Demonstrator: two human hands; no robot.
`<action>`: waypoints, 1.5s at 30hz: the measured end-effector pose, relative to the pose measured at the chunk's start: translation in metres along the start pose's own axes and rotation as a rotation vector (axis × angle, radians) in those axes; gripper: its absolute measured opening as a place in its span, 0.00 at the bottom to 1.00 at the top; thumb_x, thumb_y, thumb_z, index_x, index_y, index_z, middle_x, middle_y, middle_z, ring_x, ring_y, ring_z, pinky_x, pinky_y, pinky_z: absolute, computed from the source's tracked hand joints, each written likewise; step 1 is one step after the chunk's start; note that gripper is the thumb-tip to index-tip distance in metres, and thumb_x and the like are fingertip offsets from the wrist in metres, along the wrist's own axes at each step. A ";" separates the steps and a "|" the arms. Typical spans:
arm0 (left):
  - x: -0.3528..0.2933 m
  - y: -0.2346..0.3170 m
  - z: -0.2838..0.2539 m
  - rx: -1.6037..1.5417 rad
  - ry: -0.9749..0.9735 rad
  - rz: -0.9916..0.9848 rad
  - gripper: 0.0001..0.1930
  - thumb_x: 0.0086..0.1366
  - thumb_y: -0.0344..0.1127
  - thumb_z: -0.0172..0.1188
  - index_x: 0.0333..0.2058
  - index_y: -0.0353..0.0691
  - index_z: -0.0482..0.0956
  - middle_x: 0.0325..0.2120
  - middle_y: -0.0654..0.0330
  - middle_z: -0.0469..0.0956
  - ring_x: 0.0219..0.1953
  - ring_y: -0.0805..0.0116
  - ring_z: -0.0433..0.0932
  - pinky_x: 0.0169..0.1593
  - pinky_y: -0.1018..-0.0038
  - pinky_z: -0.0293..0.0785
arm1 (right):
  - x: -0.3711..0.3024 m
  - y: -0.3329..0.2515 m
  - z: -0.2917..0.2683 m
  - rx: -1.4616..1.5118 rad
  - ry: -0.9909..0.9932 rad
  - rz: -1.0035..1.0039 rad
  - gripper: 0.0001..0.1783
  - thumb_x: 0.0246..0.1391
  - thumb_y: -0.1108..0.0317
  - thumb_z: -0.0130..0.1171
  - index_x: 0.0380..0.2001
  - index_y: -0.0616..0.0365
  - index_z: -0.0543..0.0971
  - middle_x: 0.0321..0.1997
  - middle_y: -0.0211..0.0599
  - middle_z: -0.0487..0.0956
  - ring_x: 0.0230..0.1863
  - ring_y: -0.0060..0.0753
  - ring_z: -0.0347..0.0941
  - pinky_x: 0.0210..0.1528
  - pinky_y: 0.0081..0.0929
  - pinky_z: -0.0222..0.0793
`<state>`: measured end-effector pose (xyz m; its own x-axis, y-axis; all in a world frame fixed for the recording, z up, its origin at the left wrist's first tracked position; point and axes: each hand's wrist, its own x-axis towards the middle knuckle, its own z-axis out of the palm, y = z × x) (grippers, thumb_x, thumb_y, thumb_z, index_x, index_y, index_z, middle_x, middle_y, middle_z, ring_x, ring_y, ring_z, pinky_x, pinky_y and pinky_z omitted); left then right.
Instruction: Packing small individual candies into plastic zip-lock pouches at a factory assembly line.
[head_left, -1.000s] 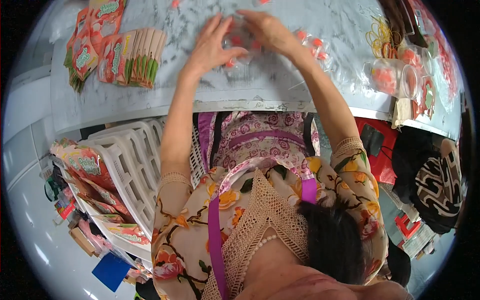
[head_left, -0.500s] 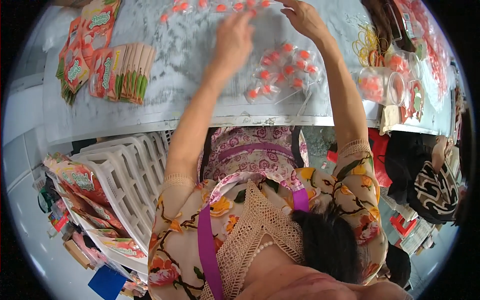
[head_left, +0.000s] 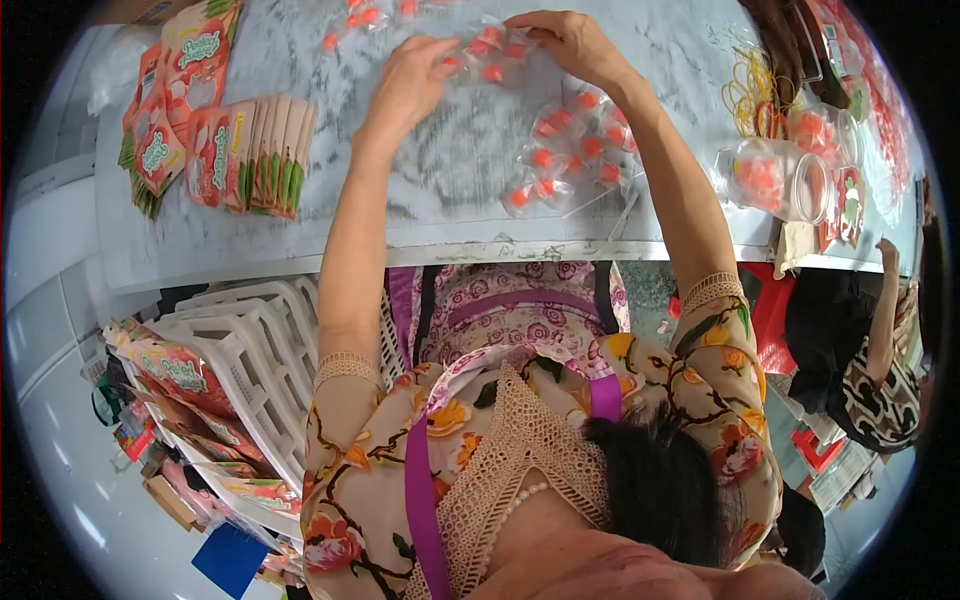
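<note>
At the left, below the grey-white table [head_left: 440,200], we see white plastic crates [head_left: 225,330] and red printed pouches [head_left: 185,370] beside them. On the table, the left side holds a stack of red and green pouches [head_left: 215,160], which lean in one row. Next we see some wrapped candies [head_left: 368,16] near the upper edge. The left hand [head_left: 410,85] is just below them, its fingers bent at a small cluster of red pieces in clear wrappers [head_left: 490,72]; we cannot tell if it pinches a wrapper or only touches it. This cluster lies between both hands. The right hand [head_left: 572,42] reaches its upper right border with curved fingertips, and here also we cannot tell the grip. Below this hand a larger group of wrapped candies [head_left: 592,147] lies loose. Farther right, we find thin yellow loops [head_left: 750,90] and a clear jar [head_left: 800,180], tipped on its side, with red pieces inside.
</note>
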<state>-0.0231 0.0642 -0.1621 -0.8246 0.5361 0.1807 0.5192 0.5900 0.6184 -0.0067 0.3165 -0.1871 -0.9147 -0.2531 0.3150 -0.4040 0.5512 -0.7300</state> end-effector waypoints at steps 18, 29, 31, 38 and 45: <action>-0.014 -0.007 0.007 0.212 0.300 0.151 0.16 0.58 0.25 0.55 0.46 0.33 0.77 0.46 0.48 0.76 0.45 0.48 0.75 0.50 0.61 0.72 | -0.005 -0.032 0.017 -0.190 -0.127 0.063 0.25 0.53 0.79 0.50 0.54 0.48 0.76 0.41 0.42 0.81 0.41 0.43 0.75 0.46 0.35 0.71; -0.068 0.050 0.047 0.048 0.332 0.067 0.19 0.61 0.33 0.59 0.48 0.30 0.72 0.49 0.42 0.71 0.52 0.44 0.69 0.56 0.57 0.65 | -0.035 -0.077 0.016 -0.165 -0.244 -0.101 0.24 0.50 0.76 0.57 0.53 0.56 0.74 0.49 0.38 0.79 0.49 0.46 0.72 0.51 0.35 0.70; -0.078 0.066 0.041 0.008 0.286 0.058 0.21 0.58 0.32 0.60 0.50 0.30 0.71 0.49 0.44 0.72 0.53 0.45 0.69 0.55 0.56 0.65 | -0.042 -0.079 0.007 -0.152 -0.339 -0.016 0.24 0.50 0.76 0.56 0.53 0.56 0.74 0.51 0.39 0.78 0.50 0.47 0.72 0.52 0.36 0.70; -0.115 -0.020 -0.097 0.677 0.632 -0.371 0.24 0.55 0.33 0.62 0.52 0.39 0.72 0.51 0.51 0.72 0.54 0.50 0.69 0.57 0.57 0.62 | -0.048 -0.082 -0.007 -0.176 -0.203 -0.030 0.24 0.51 0.79 0.54 0.53 0.56 0.74 0.58 0.42 0.74 0.53 0.49 0.72 0.53 0.36 0.70; -0.156 -0.087 -0.142 0.600 0.531 -0.427 0.22 0.60 0.40 0.61 0.51 0.37 0.74 0.46 0.47 0.75 0.49 0.45 0.72 0.52 0.56 0.66 | -0.037 -0.104 0.028 -0.135 -0.198 -0.066 0.21 0.52 0.78 0.55 0.52 0.56 0.75 0.58 0.41 0.73 0.52 0.48 0.72 0.48 0.35 0.73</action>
<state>0.0284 -0.1557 -0.1354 -0.8918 -0.0621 0.4482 0.0525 0.9697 0.2388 0.0698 0.2464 -0.1396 -0.8717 -0.4355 0.2247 -0.4727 0.6265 -0.6197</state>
